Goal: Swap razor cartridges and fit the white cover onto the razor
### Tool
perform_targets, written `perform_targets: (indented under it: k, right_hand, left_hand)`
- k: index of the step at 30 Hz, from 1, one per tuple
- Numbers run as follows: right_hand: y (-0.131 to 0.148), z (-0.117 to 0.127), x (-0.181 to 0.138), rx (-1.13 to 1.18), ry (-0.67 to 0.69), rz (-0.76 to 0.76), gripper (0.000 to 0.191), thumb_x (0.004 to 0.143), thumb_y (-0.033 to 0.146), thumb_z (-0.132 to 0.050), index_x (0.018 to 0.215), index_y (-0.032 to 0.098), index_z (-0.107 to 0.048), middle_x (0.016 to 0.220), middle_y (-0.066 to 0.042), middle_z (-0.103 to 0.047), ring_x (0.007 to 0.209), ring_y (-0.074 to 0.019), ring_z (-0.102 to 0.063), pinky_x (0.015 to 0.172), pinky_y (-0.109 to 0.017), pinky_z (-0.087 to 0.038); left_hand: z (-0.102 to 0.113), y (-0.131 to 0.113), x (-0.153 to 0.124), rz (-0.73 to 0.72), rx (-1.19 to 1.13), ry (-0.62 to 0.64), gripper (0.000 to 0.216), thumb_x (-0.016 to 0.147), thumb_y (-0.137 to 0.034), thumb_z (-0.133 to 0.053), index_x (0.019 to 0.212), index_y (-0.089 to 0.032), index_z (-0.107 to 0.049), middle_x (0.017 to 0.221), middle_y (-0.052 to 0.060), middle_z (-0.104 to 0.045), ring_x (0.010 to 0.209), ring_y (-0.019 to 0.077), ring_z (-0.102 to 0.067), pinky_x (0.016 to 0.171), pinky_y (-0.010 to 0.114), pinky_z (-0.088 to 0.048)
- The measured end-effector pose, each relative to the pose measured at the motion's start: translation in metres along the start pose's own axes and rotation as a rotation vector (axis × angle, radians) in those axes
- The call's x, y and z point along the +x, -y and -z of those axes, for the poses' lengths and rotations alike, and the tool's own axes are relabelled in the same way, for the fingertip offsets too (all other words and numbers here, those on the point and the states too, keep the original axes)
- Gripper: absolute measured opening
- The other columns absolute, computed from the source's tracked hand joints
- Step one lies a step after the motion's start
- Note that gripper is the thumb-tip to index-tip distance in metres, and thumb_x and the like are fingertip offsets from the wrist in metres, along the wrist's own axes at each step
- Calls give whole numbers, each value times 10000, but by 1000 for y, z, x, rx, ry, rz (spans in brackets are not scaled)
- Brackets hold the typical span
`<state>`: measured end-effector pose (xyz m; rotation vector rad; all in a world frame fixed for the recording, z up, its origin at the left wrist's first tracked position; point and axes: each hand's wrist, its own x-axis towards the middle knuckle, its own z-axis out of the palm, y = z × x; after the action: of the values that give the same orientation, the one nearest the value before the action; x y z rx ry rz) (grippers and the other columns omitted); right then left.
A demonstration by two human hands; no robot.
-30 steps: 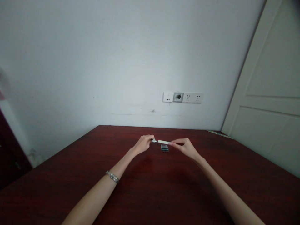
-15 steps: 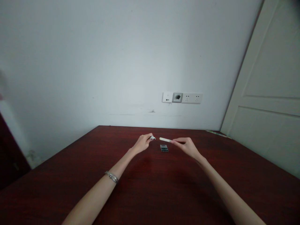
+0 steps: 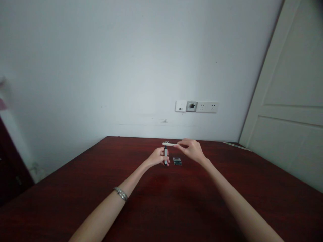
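My left hand [image 3: 158, 156] is wrapped round a slim grey-and-black handled tool [image 3: 165, 156], held upright. A small pale head [image 3: 166, 142] shows at its top, too small to make out clearly. Between the thumb and fingers of my right hand [image 3: 191, 149] is a flat white stick [image 3: 169, 144], pointing left. Its tip crosses in front of the top of the handled tool; whether they touch I cannot tell. A small clear case [image 3: 177, 161] with dark green contents lies on the table, just right of my left hand.
The dark red wooden table [image 3: 156, 208] reaches back to a white wall [image 3: 141, 67] with sockets [image 3: 207, 107]. A pale panelled door [image 3: 290, 101] stands at the right. A thin light strip [image 3: 237, 146] lies along the table's back right edge.
My left hand has turned the handled tool, so its length now shows upright. My right hand has moved left, bringing the white stick over to the tool's top.
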<state>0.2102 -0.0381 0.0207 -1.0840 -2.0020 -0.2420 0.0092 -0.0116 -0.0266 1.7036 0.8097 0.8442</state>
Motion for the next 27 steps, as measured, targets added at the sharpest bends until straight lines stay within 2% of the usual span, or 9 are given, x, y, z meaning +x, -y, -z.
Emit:
perform_targets:
  k: [5,9,16,22,27]
  right_hand:
    - [-13,-7,7,79,-28,36,393,834,501,-474,768,209,-729,675,-50,-681,586,-139,-578,641,-254,-380]
    - [-23,-7,6,115,-22,7,373,820,502,-494,781,218,-732,703,-48,-692,600,-145,-583,636,-259,-379]
    - [-8,-7,10,74,-18,20,319,809,493,-526,762,247,-726,759,-28,-707,681,-144,-612,751,-286,-358]
    - [-30,-2,7,147,-14,4,331,806,487,-526,775,228,-730,761,-45,-712,649,-163,-626,676,-271,-417]
    - [-37,5,6,125,-46,-8,320,806,464,-532,752,219,-731,749,-51,-711,655,-173,-634,673,-273,-440]
  left_hand:
    - [3,0,-1,-19,-28,47,218,681,-175,-597,784,-151,-407,635,51,-646,547,181,-652,450,195,-443]
    - [5,3,-1,-22,-13,63,212,684,-175,-595,781,-150,-409,638,49,-645,545,173,-650,449,186,-435]
    - [2,5,3,-38,60,13,181,702,-163,-577,773,-151,-411,619,39,-635,545,159,-644,442,174,-419]
    - [4,5,3,-91,41,54,181,712,-169,-578,787,-153,-413,637,30,-627,578,156,-646,467,187,-436]
    - [5,6,4,-97,20,8,219,708,-197,-608,778,-154,-405,618,20,-615,573,151,-642,490,199,-447]
